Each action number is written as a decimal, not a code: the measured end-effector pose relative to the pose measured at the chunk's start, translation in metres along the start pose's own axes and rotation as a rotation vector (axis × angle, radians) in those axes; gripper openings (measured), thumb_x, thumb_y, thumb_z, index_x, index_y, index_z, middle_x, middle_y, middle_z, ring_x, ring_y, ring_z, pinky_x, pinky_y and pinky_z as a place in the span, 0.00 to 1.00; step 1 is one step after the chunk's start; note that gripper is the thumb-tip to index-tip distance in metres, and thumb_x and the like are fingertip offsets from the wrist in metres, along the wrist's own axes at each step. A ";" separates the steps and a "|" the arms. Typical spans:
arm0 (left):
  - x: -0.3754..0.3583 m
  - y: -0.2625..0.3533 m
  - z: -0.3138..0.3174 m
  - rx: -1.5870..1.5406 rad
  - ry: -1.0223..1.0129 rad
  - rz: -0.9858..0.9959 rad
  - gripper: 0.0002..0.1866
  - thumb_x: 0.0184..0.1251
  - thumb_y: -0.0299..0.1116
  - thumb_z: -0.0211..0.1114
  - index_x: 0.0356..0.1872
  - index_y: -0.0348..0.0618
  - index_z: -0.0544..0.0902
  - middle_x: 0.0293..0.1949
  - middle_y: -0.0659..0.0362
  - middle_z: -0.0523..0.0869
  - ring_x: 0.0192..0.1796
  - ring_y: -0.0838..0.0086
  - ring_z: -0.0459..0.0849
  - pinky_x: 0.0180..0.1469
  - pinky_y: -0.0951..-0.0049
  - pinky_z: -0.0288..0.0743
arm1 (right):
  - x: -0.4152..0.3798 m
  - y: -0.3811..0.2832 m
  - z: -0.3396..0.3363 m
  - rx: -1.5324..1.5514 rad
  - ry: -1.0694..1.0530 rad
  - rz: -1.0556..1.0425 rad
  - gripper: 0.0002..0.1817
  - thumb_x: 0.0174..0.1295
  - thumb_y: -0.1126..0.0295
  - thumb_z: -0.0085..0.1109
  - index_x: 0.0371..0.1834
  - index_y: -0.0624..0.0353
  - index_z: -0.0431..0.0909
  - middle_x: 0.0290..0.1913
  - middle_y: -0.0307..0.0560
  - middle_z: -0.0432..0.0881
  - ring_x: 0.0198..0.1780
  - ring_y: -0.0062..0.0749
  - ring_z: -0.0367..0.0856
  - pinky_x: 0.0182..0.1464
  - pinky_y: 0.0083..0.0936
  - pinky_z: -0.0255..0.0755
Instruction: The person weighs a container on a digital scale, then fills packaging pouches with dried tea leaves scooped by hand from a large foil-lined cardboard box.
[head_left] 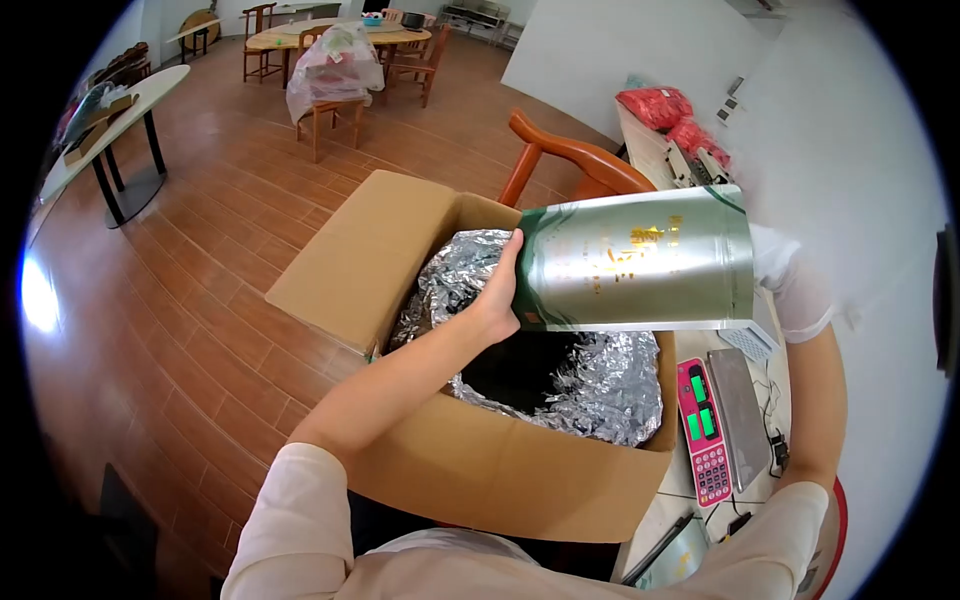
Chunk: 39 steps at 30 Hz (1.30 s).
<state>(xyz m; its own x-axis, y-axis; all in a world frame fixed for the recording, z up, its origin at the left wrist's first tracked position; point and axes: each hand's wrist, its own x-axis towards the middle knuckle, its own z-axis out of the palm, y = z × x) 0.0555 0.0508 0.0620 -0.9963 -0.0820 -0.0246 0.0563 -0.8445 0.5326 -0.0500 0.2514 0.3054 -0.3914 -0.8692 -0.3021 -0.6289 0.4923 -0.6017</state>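
Note:
A shiny green and silver foil pouch [640,262] with gold lettering lies sideways in the air above an open cardboard box [480,460]. My left hand [502,298] grips the pouch at its left end, thumb on the printed face. At the pouch's right end is my right hand [785,265] in a clear plastic glove; its fingers are hidden behind the pouch, so its grip cannot be seen. Crumpled silver foil [615,390] lines the box. Dark contents [520,370] show inside the foil, too shadowed to make out.
On the side table to the right sits a pink digital scale [705,430] with a metal plate [738,420] and cables. Beyond the box stands a wooden chair [580,155]. Red bags [655,107] lie farther along the table by the wall. A round table [335,35] stands far back.

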 end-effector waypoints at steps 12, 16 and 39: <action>-0.006 0.007 0.005 -0.106 0.084 -0.034 0.35 0.67 0.65 0.39 0.61 0.50 0.71 0.59 0.58 0.75 0.61 0.67 0.72 0.61 0.59 0.65 | 0.054 -0.005 0.008 0.282 0.086 0.069 0.19 0.60 0.68 0.60 0.53 0.64 0.73 0.47 0.45 0.79 0.47 0.25 0.75 0.48 0.25 0.72; 0.005 0.009 -0.007 -0.155 0.051 0.019 0.36 0.65 0.67 0.41 0.62 0.49 0.70 0.60 0.56 0.74 0.61 0.65 0.72 0.62 0.58 0.65 | 0.069 -0.018 -0.004 0.268 0.133 0.067 0.18 0.61 0.68 0.59 0.53 0.63 0.73 0.46 0.46 0.79 0.46 0.26 0.76 0.47 0.26 0.73; 0.017 0.020 -0.030 -0.242 0.213 0.368 0.35 0.66 0.64 0.44 0.62 0.46 0.68 0.60 0.55 0.73 0.60 0.61 0.73 0.61 0.60 0.68 | 0.055 0.018 -0.054 0.608 0.176 -0.312 0.15 0.65 0.71 0.52 0.53 0.62 0.74 0.44 0.42 0.76 0.46 0.21 0.74 0.50 0.13 0.72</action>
<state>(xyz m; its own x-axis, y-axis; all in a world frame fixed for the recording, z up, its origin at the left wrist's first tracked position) 0.0417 0.0165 0.0465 -0.8736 -0.4832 -0.0572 0.4409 -0.8359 0.3270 -0.1193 0.2152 0.3176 -0.3891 -0.9201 0.0454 -0.2624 0.0634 -0.9629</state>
